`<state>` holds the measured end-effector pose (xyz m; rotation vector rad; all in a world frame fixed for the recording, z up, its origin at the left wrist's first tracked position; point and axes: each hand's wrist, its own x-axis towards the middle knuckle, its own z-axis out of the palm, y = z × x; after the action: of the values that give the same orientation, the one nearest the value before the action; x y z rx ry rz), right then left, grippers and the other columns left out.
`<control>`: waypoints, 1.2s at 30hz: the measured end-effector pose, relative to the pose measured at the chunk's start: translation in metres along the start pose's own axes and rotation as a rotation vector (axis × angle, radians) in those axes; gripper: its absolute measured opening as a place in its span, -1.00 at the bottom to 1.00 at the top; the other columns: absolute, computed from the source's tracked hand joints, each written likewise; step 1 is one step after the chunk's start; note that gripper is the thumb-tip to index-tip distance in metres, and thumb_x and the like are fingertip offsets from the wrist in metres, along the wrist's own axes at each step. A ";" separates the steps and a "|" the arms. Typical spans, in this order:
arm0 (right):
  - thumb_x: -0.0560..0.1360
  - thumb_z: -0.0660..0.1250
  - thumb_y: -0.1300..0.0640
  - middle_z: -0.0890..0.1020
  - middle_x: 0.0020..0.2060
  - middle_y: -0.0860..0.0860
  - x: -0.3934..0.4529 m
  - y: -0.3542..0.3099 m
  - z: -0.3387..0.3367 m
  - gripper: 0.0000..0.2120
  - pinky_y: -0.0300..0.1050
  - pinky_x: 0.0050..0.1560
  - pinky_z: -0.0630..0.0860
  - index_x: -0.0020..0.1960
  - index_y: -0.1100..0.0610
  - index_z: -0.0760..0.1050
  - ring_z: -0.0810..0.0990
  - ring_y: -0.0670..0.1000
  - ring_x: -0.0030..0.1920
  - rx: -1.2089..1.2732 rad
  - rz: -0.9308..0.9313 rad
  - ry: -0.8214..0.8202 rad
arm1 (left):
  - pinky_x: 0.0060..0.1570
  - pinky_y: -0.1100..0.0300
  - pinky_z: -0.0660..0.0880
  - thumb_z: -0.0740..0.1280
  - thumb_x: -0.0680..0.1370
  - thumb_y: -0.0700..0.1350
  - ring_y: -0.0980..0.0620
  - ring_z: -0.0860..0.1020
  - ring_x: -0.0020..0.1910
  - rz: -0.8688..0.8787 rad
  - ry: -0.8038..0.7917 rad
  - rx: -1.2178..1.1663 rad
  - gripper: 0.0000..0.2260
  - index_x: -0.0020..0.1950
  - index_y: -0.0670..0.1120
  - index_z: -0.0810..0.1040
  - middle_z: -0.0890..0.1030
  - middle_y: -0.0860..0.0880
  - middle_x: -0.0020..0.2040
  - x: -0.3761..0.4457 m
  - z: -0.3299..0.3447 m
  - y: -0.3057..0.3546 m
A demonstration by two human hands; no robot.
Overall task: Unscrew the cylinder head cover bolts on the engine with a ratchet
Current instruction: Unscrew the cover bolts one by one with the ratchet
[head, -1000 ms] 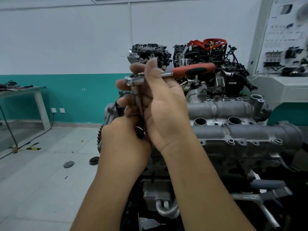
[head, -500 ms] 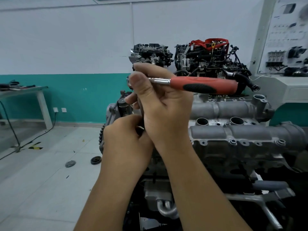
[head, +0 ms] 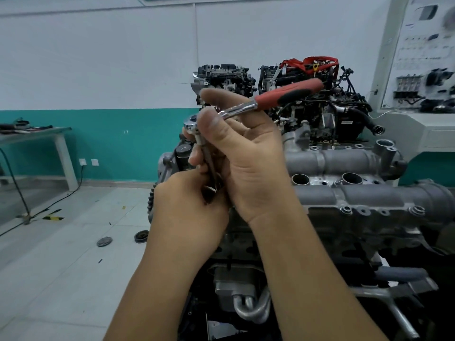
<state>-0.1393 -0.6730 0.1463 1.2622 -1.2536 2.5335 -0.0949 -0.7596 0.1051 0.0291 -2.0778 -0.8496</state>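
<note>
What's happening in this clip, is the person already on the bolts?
Not yet, by the look of it. The person holds a red-handled ratchet up in front of the engine, with the right hand pinching its metal neck near the head. The left hand grips the lower end of the extension bar hanging from the ratchet head. The tool is in the air, not seated on any cover bolt; whether a socket is fitted is hidden by the hands.

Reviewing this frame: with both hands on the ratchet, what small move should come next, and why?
Probably lower the tool onto a cover bolt. The right hand holds the ratchet by its head end, red handle free; the left hand grips the extension's lower end. The tool looks raised in front of the cylinder head cover, its tip hidden.
</note>
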 end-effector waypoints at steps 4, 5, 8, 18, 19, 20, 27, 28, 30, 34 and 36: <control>0.49 0.52 0.28 0.65 -0.29 0.16 -0.003 0.010 0.011 -0.81 -0.02 -0.36 0.57 0.07 0.26 0.61 0.65 0.16 -0.39 -0.178 -0.218 0.238 | -0.50 0.35 0.33 0.38 0.46 -0.19 0.16 0.53 -0.41 -0.002 -0.026 -0.022 -0.73 -0.43 0.00 0.47 0.56 0.13 -0.47 0.000 0.000 0.003; 0.48 0.54 0.28 0.66 -0.29 0.18 -0.004 0.012 0.013 -0.81 0.04 -0.35 0.60 0.06 0.28 0.62 0.66 0.21 -0.38 -0.244 -0.275 0.291 | -0.49 0.40 0.35 0.39 0.45 -0.22 0.22 0.52 -0.42 -0.006 -0.031 -0.031 -0.69 -0.45 0.02 0.44 0.55 0.18 -0.48 0.000 -0.001 0.003; 0.51 0.51 0.27 0.66 -0.26 0.22 -0.005 0.014 0.016 -0.85 0.06 -0.37 0.60 0.04 0.28 0.62 0.66 0.20 -0.38 -0.284 -0.324 0.319 | -0.46 0.47 0.35 0.40 0.45 -0.26 0.27 0.53 -0.42 -0.004 -0.043 -0.050 -0.65 -0.46 0.07 0.44 0.54 0.24 -0.49 -0.001 -0.002 0.001; 0.54 0.28 -0.05 0.71 -0.16 0.16 0.003 -0.014 -0.005 -0.74 -0.07 -0.26 0.48 0.10 0.09 0.55 0.62 0.06 -0.35 0.148 0.193 -0.083 | -0.43 0.22 0.21 0.38 0.39 0.00 0.08 0.46 -0.40 0.023 -0.032 -0.015 -0.79 -0.40 -0.04 0.46 0.53 0.09 -0.44 0.000 -0.003 -0.001; 0.49 0.33 -0.01 0.71 -0.14 0.17 0.002 -0.012 -0.004 -0.75 -0.07 -0.27 0.46 0.10 0.10 0.56 0.61 0.06 -0.35 0.140 0.150 -0.086 | -0.43 0.22 0.22 0.37 0.38 0.00 0.06 0.45 -0.42 0.006 -0.032 -0.023 -0.80 -0.39 -0.05 0.47 0.52 0.07 -0.45 -0.001 -0.003 -0.001; 0.46 0.36 0.02 0.70 -0.11 0.17 0.001 -0.010 -0.002 -0.75 -0.08 -0.28 0.45 0.10 0.10 0.57 0.61 0.06 -0.35 0.131 0.108 -0.076 | -0.44 0.21 0.24 0.34 0.37 0.00 0.04 0.45 -0.43 -0.011 -0.032 -0.030 -0.82 -0.37 -0.06 0.48 0.52 0.06 -0.46 -0.001 -0.002 -0.001; 0.49 0.38 0.12 0.69 -0.04 0.15 0.000 -0.002 0.008 -0.78 -0.07 -0.29 0.50 0.10 0.18 0.56 0.60 0.11 -0.29 0.130 -0.016 0.057 | -0.32 0.03 0.51 0.34 0.50 -0.24 0.07 0.54 -0.31 0.011 -0.053 0.004 -0.87 -0.20 -0.04 0.60 0.63 0.04 -0.30 -0.001 -0.001 0.000; 0.53 0.37 0.12 0.69 -0.04 0.17 0.001 -0.002 0.009 -0.81 -0.07 -0.30 0.50 0.09 0.18 0.56 0.60 0.11 -0.31 0.121 -0.020 0.063 | -0.31 0.06 0.51 0.34 0.50 -0.25 0.07 0.54 -0.30 0.001 -0.055 0.003 -0.87 -0.19 -0.05 0.61 0.63 0.04 -0.29 -0.001 -0.001 0.000; 0.61 0.31 0.10 0.69 -0.05 0.20 0.001 -0.002 0.009 -0.84 -0.09 -0.33 0.49 0.10 0.18 0.53 0.59 0.10 -0.37 0.097 -0.011 0.050 | -0.32 0.13 0.45 0.35 0.49 -0.27 0.06 0.51 -0.27 -0.012 -0.045 0.008 -0.88 -0.19 -0.08 0.62 0.61 0.01 -0.30 0.000 0.000 0.000; 0.69 0.19 0.00 0.69 -0.18 0.21 0.001 -0.007 0.009 -0.77 -0.09 -0.33 0.49 0.11 0.15 0.51 0.57 0.09 -0.43 0.093 0.060 -0.004 | -0.25 0.21 0.43 0.34 0.45 -0.29 0.06 0.50 -0.24 -0.013 0.019 0.021 -0.87 -0.24 -0.10 0.59 0.57 0.00 -0.35 0.001 0.000 0.004; 0.69 0.19 -0.02 0.68 -0.22 0.19 0.002 -0.012 0.008 -0.75 -0.08 -0.31 0.49 0.10 0.13 0.53 0.57 0.09 -0.41 0.117 0.058 -0.028 | -0.25 0.28 0.42 0.36 0.45 -0.27 0.10 0.51 -0.21 0.002 0.054 0.008 -0.88 -0.25 -0.09 0.58 0.57 0.02 -0.38 0.001 -0.002 0.008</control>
<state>-0.1309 -0.6709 0.1576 1.3063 -1.1801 2.6754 -0.0919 -0.7552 0.1112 0.0535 -2.0303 -0.8303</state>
